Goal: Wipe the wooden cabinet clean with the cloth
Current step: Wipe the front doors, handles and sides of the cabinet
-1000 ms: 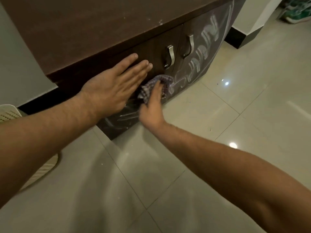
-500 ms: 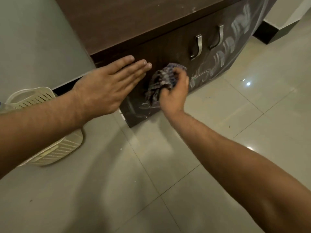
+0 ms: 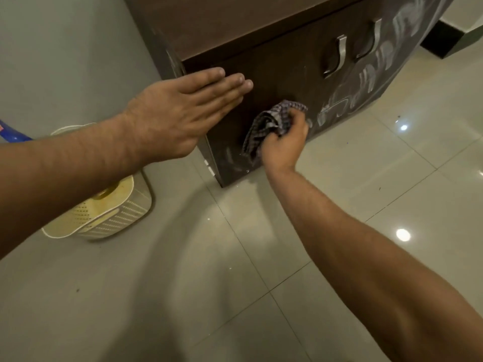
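A dark wooden cabinet (image 3: 285,71) stands on the tiled floor, its front doors streaked with white chalky marks. My right hand (image 3: 285,145) grips a bunched checked cloth (image 3: 271,121) and holds it against the lower part of the left door. My left hand (image 3: 183,111) is flat with straight fingers, held at the cabinet's upper left corner; I cannot tell whether it touches the wood. White smears remain low on the left door and across the right door.
Two metal handles (image 3: 337,56) sit on the doors to the right of the cloth. A cream perforated basket (image 3: 112,212) stands on the floor by the grey wall at left. Glossy floor tiles (image 3: 392,178) spread to the right and toward me.
The view has swung so the cabinet sits further right. My right hand has moved the cloth down and left along the door, changing from flat fingers to a bunched grip. My left hand stays flat.
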